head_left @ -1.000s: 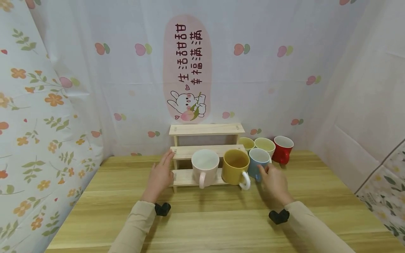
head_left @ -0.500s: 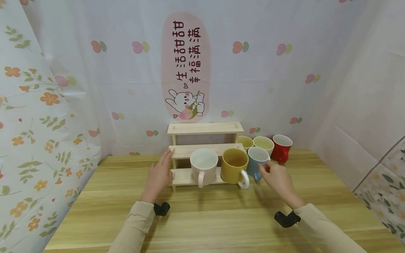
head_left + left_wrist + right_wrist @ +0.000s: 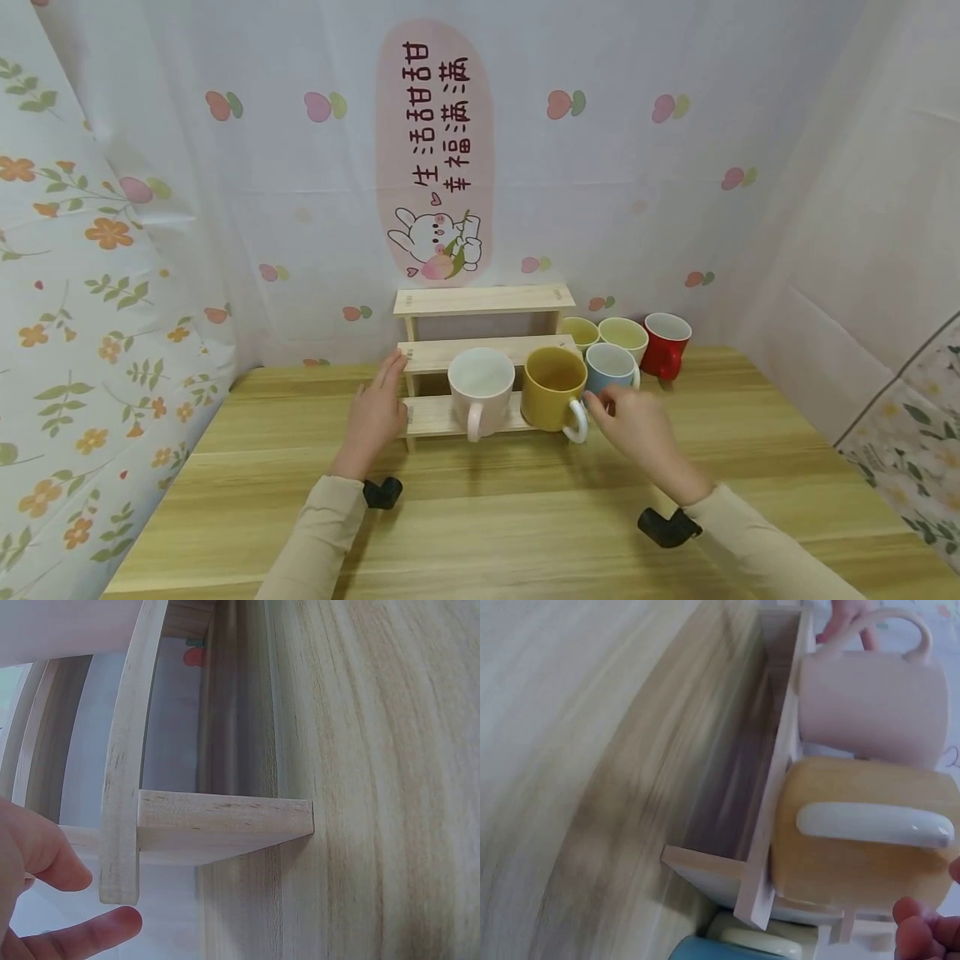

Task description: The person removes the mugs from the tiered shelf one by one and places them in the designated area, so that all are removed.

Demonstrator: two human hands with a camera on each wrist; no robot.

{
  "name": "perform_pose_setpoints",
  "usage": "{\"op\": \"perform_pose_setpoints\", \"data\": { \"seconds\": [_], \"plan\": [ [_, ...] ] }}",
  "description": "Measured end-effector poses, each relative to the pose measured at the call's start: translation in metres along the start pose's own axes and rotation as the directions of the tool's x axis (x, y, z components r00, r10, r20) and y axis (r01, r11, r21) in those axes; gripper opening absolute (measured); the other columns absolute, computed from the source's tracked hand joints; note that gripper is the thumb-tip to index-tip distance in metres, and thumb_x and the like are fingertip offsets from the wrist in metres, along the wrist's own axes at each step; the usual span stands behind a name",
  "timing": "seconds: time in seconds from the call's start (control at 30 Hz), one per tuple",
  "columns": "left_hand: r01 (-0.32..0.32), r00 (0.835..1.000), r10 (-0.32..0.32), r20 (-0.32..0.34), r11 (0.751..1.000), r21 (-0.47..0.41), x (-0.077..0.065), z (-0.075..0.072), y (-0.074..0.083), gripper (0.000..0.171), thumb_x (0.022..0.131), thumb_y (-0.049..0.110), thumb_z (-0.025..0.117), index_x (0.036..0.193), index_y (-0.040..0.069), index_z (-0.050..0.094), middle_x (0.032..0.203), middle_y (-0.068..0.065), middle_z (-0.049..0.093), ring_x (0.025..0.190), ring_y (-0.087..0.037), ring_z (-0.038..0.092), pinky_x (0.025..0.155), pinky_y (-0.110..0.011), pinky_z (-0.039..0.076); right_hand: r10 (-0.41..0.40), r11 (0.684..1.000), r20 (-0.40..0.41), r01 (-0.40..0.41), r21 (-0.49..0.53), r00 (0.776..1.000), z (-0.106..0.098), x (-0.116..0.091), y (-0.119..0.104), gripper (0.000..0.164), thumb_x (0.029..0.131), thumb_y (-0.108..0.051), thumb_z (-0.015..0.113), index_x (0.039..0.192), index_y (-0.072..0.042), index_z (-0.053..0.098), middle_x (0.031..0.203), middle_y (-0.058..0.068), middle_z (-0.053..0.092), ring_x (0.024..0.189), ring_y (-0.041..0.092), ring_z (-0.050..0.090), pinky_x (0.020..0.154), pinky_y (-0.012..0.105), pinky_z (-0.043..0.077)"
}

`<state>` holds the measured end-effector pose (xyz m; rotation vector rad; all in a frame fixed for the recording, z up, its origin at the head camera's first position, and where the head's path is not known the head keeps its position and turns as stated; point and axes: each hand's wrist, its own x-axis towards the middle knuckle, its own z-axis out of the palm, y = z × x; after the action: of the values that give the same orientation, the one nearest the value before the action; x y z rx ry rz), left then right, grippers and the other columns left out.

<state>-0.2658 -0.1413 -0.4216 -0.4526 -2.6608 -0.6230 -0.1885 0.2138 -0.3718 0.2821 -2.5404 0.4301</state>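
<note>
A three-step wooden rack point(image 3: 483, 298) stands against the back curtain. Its lowest step carries a pale pink mug point(image 3: 480, 392) and a mustard yellow mug point(image 3: 551, 400) with a white handle point(image 3: 874, 825), both handles facing front. My left hand point(image 3: 377, 412) is at the rack's left end, fingers extended by the middle step and thumb lower. In the left wrist view, two fingertips point(image 3: 112, 926) lie beside the step's end. My right hand point(image 3: 637, 425) is just right of the yellow mug, partly covering a blue mug point(image 3: 609, 367). Its bent fingertips point(image 3: 915, 930) hold nothing visible.
Right of the rack on the wooden table point(image 3: 480, 517) stand a yellow cup point(image 3: 581, 331), a pale yellow-green mug point(image 3: 624, 335) and a red mug point(image 3: 666, 346). Patterned curtains point(image 3: 112, 275) enclose the back and sides.
My right hand has shifted slightly left, from beside the blue mug towards the yellow mug's handle. My left hand stays at the rack's end. The head view has tilted slightly.
</note>
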Motion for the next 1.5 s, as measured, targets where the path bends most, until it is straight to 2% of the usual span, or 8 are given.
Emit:
{"op": "perform_pose_setpoints", "data": {
  "seconds": [0.27, 0.37, 0.6, 0.77, 1.03, 1.3, 1.4, 1.5],
  "plan": [
    [0.012, 1.000, -0.012, 0.016, 1.000, 0.003, -0.001, -0.001, 0.000, 0.071, 0.080, -0.003, 0.061, 0.145, 0.006, 0.036, 0.153, -0.008, 0.033, 0.065, -0.026, 0.061, 0.096, -0.067, 0.038, -0.013, 1.000, 0.077, 0.013, -0.004, 0.997, 0.008, -0.003, -0.012, 0.029, 0.084, -0.029, 0.069, 0.063, -0.011, 0.061, 0.050, -0.006, 0.044, 0.048, 0.009, 0.037, 0.046, 0.022, 0.029],
    [0.024, 0.999, -0.024, 0.032, 1.000, -0.003, 0.000, -0.002, 0.001, 0.071, 0.081, -0.002, 0.061, 0.146, 0.007, 0.035, 0.154, -0.006, 0.032, 0.072, -0.028, 0.063, 0.098, -0.067, 0.037, -0.028, 1.000, 0.059, 0.027, 0.008, 0.998, 0.011, -0.002, -0.014, 0.031, 0.083, -0.025, 0.070, 0.059, -0.012, 0.055, 0.048, -0.007, 0.040, 0.047, 0.009, 0.037, 0.045, 0.022, 0.028],
    [0.033, 0.999, -0.033, 0.043, 0.999, -0.012, 0.001, -0.003, 0.002, 0.071, 0.080, -0.002, 0.061, 0.146, 0.006, 0.034, 0.155, -0.007, 0.030, 0.069, -0.027, 0.063, 0.098, -0.068, 0.035, -0.045, 0.999, 0.036, 0.044, 0.025, 0.998, 0.016, 0.000, -0.019, 0.031, 0.080, -0.015, 0.069, 0.056, -0.011, 0.049, 0.048, -0.004, 0.042, 0.044, 0.012, 0.037, 0.042, 0.024, 0.030],
    [0.036, 0.998, -0.035, 0.061, 0.999, -0.010, 0.002, -0.004, 0.001, 0.071, 0.081, -0.001, 0.060, 0.147, 0.007, 0.033, 0.155, -0.006, 0.029, 0.086, -0.033, 0.066, 0.099, -0.068, 0.034, -0.031, 0.999, 0.045, 0.029, 0.041, 0.999, 0.018, -0.001, -0.021, 0.029, 0.080, -0.010, 0.068, 0.057, -0.009, 0.049, 0.049, 0.000, 0.044, 0.045, 0.013, 0.037, 0.042, 0.026, 0.032],
    [0.036, 0.996, -0.035, 0.082, 0.999, -0.005, 0.001, -0.007, 0.002, 0.072, 0.081, -0.002, 0.058, 0.148, 0.009, 0.032, 0.156, -0.005, 0.029, 0.063, -0.023, 0.059, 0.099, -0.068, 0.034, -0.065, 0.997, -0.010, 0.065, 0.046, 0.998, 0.023, -0.003, -0.014, 0.028, 0.080, -0.008, 0.068, 0.060, -0.008, 0.049, 0.050, 0.000, 0.043, 0.045, 0.013, 0.037, 0.042, 0.025, 0.032],
    [0.036, 0.995, -0.037, 0.093, 0.999, 0.004, 0.002, -0.007, 0.002, 0.072, 0.081, -0.002, 0.057, 0.148, 0.010, 0.032, 0.156, -0.004, 0.028, 0.057, -0.017, 0.053, 0.099, -0.068, 0.035, -0.063, 0.995, -0.075, 0.069, 0.073, 0.995, 0.020, -0.006, -0.004, 0.023, 0.081, -0.005, 0.067, 0.064, -0.007, 0.051, 0.052, 0.002, 0.047, 0.048, 0.013, 0.040, 0.044, 0.026, 0.035],
    [0.031, 0.996, -0.031, 0.087, 1.000, 0.002, 0.002, -0.007, 0.002, 0.073, 0.080, -0.002, 0.057, 0.147, 0.009, 0.033, 0.156, -0.005, 0.029, 0.051, -0.014, 0.046, 0.088, -0.059, 0.047, -0.058, 0.995, -0.097, 0.065, 0.077, 0.994, 0.018, -0.009, 0.001, 0.023, 0.080, -0.004, 0.067, 0.064, -0.008, 0.051, 0.052, 0.002, 0.045, 0.047, 0.012, 0.039, 0.043, 0.024, 0.035],
    [0.036, 0.995, -0.035, 0.091, 0.999, -0.012, 0.003, -0.007, 0.002, 0.073, 0.080, -0.003, 0.057, 0.148, 0.009, 0.032, 0.155, -0.005, 0.029, 0.045, -0.013, 0.037, 0.058, -0.040, 0.049, -0.064, 0.995, -0.132, 0.073, 0.069, 0.989, 0.013, -0.012, 0.006, 0.024, 0.079, -0.003, 0.067, 0.063, -0.008, 0.050, 0.051, 0.000, 0.044, 0.047, 0.011, 0.037, 0.042, 0.023, 0.032]
  ]
}}
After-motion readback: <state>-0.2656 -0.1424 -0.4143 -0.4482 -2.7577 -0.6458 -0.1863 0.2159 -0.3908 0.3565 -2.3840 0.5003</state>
